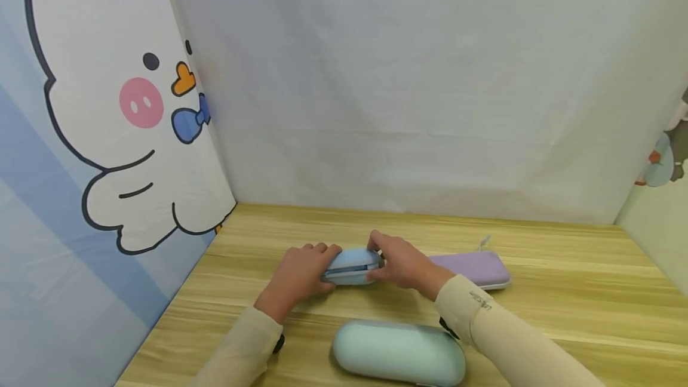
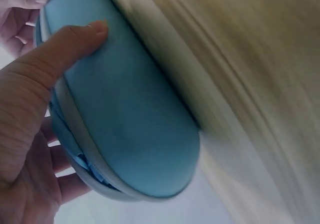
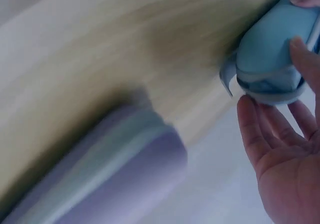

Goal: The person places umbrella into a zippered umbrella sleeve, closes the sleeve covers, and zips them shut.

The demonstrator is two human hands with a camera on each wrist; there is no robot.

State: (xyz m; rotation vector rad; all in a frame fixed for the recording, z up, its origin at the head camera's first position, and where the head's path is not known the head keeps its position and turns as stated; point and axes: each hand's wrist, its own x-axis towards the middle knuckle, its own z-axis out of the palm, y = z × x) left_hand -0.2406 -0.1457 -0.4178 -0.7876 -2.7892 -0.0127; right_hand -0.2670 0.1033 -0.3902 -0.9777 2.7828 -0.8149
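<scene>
A light blue zip case [image 1: 350, 257] with rounded ends rests on the wooden table, its lid parted a little from its base along the side facing me. My left hand [image 1: 302, 270] grips its left end; in the left wrist view the thumb [image 2: 75, 42] lies on one shell and the fingers reach round the other. At the right end, my right hand [image 1: 404, 263] holds the case between thumb and fingers. A strap loop [image 3: 227, 76] sticks out from that end in the right wrist view. Inside the gap, blue lining shows, but any contents are hidden.
Beside my right wrist lies a purple case [image 1: 475, 266] with a pale zip band and a small strap. A mint green case [image 1: 400, 352] sits nearer to me, between my forearms. White cloth [image 1: 430, 88] and a cartoon-printed cloth [image 1: 80, 136] bound the table [image 1: 564, 279].
</scene>
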